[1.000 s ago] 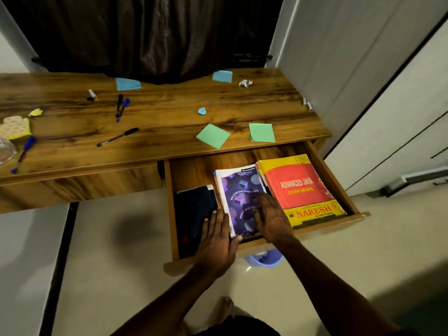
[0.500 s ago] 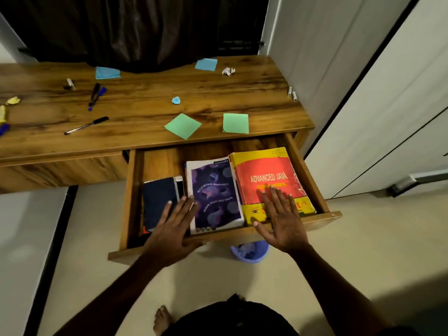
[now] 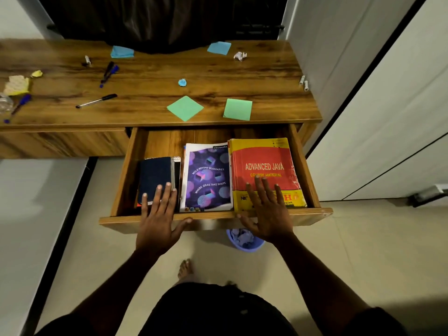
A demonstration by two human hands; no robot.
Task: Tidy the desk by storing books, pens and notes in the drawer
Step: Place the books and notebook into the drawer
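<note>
The open drawer (image 3: 312, 215) holds a dark blue notebook (image 3: 155, 173) on the left, a purple book (image 3: 208, 175) in the middle and a red and yellow "Advanced Java" book (image 3: 263, 161) on the right. My left hand (image 3: 158, 219) is spread over the drawer's front edge, fingertips on the dark notebook. My right hand (image 3: 266, 212) lies flat with spread fingers on the red book's near end. On the desk (image 3: 150, 76) lie two green notes (image 3: 185, 108) (image 3: 238, 109), two blue notes (image 3: 122, 52) (image 3: 219, 48), a black pen (image 3: 97, 101) and blue pens (image 3: 109, 72).
A crumpled white paper (image 3: 240, 55), a small blue scrap (image 3: 182, 82), yellow scraps (image 3: 17, 84) and a blue pen (image 3: 18, 106) lie on the desk. A purple bin (image 3: 244, 240) with paper stands under the drawer. A white cabinet (image 3: 388, 105) flanks the right; a dark curtain hangs behind.
Both hands left the purple book and spread apart: the left onto the dark notebook, the right onto the red book. The books now sit straight side by side.
</note>
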